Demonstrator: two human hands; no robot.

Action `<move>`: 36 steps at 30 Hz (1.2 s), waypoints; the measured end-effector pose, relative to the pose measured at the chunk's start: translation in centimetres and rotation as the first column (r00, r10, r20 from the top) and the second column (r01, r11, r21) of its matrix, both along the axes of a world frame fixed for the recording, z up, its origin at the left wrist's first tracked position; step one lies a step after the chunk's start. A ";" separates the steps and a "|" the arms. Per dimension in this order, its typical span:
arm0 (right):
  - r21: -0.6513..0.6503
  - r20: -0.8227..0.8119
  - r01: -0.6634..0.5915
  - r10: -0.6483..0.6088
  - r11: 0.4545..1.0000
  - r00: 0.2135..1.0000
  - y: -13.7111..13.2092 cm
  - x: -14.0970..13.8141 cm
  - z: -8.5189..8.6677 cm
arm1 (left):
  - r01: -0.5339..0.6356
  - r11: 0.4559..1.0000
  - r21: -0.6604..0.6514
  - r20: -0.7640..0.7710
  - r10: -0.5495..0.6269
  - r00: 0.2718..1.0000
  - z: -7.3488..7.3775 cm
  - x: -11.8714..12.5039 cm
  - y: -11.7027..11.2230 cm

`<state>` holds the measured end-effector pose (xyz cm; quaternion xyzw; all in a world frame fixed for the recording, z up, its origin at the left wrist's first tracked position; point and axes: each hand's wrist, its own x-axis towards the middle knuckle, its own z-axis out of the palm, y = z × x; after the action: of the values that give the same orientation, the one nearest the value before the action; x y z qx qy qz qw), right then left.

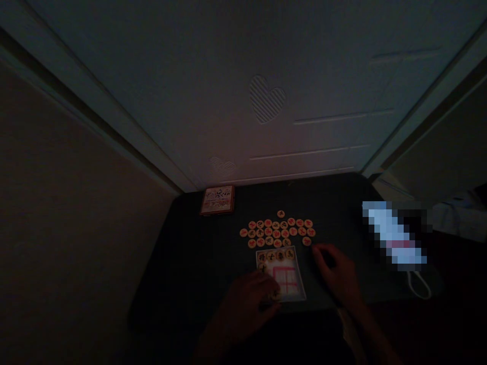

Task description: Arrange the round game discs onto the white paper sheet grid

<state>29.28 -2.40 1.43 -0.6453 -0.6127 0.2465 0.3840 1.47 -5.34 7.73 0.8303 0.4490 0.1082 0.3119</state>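
Observation:
A shallow square tray (300,285) with a pale rim lies on the dark table in front of me. Inside it, several Chinese chess pieces line the far edge, with another at the left side. My left hand (249,299) reaches over the tray's lower left, thumb and fingers closed around a Chinese chess piece (274,293). To the right of the tray, my right hand (337,271) is curled, its thumb and forefinger together; what they hold, if anything, is hidden. Just beyond its fingertips lies a loose Chinese chess piece (306,242).
Several round pieces (277,233) lie in rows behind the tray, with a single piece (280,214) farther back. A square box (217,199) stands at the table's far left. A blurred bright object (395,235) with a white cord lies right. A white panel (228,101) rises behind.

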 end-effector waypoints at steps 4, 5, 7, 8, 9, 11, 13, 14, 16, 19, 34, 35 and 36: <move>-0.003 -0.001 0.002 -0.002 1.000 1.000 -0.1 -0.1 0.4 | -0.012 1.000 -0.007 -0.018 0.012 1.000 0.2 0.0 -0.2; -0.003 -0.004 0.001 -0.001 1.000 1.000 -0.1 -0.1 0.5 | -0.018 1.000 -0.009 -0.012 0.018 1.000 0.3 -0.1 -0.2; 0.001 -0.006 0.004 -0.004 1.000 1.000 -0.1 -0.2 0.6 | -0.041 0.999 -0.004 0.026 0.041 0.999 0.5 -0.3 0.0; 0.004 -0.006 0.006 -0.006 1.000 1.000 -0.1 -0.2 0.6 | -0.060 0.998 0.004 0.050 0.059 0.997 0.5 -0.6 0.2; 0.007 -0.005 0.007 -0.007 1.000 1.000 0.0 -0.2 0.6 | -0.086 0.996 0.021 0.073 0.084 0.994 0.5 -0.9 0.6; 0.013 -0.003 0.007 -0.007 1.000 1.000 0.0 -0.2 0.5 | -0.158 0.984 0.081 0.103 0.150 0.983 0.3 -1.7 1.7; 0.015 -0.002 0.001 -0.001 1.000 1.000 0.0 -0.1 0.3 | -0.243 0.955 0.169 0.108 0.227 0.968 -0.2 -2.6 3.2; 0.015 -0.003 -0.002 0.002 1.000 1.000 0.0 -0.1 0.2 | -0.286 0.935 0.212 0.103 0.269 0.958 -0.4 -3.0 4.0; 0.015 -0.005 -0.002 0.002 1.000 1.000 0.0 0.0 0.1 | -0.316 0.916 0.247 0.069 0.309 0.949 -1.0 -3.7 5.5; 0.012 -0.016 -0.001 0.001 1.000 1.000 0.0 -0.1 0.1 | -0.330 0.895 0.299 0.050 0.331 0.942 -1.8 -4.2 7.2; -0.020 -0.022 0.019 -0.020 1.000 1.000 -0.1 -0.3 0.5 | -0.342 0.839 0.423 0.041 0.359 0.933 -5.0 -4.4 8.2; -0.022 -0.021 0.020 -0.020 1.000 1.000 -0.1 -0.3 0.5 | -0.340 0.836 0.430 0.052 0.353 0.934 -5.1 -4.4 8.2; -0.025 -0.020 0.017 -0.018 1.000 1.000 -0.1 -0.4 0.6 | -0.341 0.832 0.438 0.062 0.350 0.935 -5.2 -4.4 8.3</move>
<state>28.92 -2.54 2.00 -0.6528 -0.6000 0.2571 0.3844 -2.93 2.93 2.53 0.7854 0.5583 0.2531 0.0861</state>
